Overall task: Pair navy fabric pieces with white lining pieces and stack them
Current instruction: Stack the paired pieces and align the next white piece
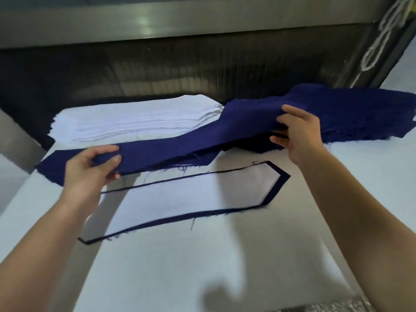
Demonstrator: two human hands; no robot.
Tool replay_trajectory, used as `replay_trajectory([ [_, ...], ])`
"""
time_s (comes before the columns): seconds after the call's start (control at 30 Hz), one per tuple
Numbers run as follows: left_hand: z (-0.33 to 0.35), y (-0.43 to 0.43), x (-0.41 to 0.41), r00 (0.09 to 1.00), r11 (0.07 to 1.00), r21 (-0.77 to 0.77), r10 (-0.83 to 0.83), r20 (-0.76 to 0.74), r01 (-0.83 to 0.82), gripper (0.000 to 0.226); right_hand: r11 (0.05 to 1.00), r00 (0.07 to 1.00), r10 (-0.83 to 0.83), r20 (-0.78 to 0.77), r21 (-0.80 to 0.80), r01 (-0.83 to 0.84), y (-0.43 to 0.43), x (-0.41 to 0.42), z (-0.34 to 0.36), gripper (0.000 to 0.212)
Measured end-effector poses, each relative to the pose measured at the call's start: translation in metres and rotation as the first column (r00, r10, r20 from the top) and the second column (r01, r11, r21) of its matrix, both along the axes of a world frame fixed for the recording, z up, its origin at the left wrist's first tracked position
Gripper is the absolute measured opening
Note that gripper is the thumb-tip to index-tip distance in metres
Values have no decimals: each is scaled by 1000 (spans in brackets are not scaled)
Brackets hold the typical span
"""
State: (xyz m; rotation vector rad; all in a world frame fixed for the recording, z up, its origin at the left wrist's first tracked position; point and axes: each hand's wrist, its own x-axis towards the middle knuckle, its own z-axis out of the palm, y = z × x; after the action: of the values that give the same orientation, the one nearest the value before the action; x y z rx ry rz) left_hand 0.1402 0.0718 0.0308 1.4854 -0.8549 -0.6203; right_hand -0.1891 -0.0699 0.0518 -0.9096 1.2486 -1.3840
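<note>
Pinching long navy cloth strip (171,152) at both ends, left hand (94,170) and right hand (297,131) curled round it; keep it flat and tight; lay over the white lining piece (180,199) below the fingers, edges matched.

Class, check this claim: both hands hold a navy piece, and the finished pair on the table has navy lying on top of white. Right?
One slip: in the head view the white lining lies on top, its navy partner showing only as a border. The left hand and right hand do hold a navy piece.
</note>
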Motion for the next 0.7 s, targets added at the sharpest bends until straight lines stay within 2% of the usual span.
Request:
replay_trajectory([
  [0.13,-12,29,22,998,997,80,-13,54,9,29,998,993,30,-112,-50,-35,12,5,-8,28],
  [0.3,-32,54,39,991,990,136,14,131,-32,30,985,982,140,-125,-87,-151,38,2,-21,47],
  [0.4,-39,68,38,991,992,114,43,125,-58,25,969,953,228,-201,-48,-242,49,-5,-30,49],
  [0.5,-41,78,38,956,989,104,70,285,-103,27,966,940,243,-238,-23,-256,59,-9,-37,37],
  [0.6,-43,82,41,903,979,98,124,411,-179,24,972,925,183,-333,-77,-221,70,-7,-45,23],
  [0.7,-47,85,41,851,961,112,167,498,-254,17,974,893,105,-438,-135,-180,79,-5,-55,24],
])
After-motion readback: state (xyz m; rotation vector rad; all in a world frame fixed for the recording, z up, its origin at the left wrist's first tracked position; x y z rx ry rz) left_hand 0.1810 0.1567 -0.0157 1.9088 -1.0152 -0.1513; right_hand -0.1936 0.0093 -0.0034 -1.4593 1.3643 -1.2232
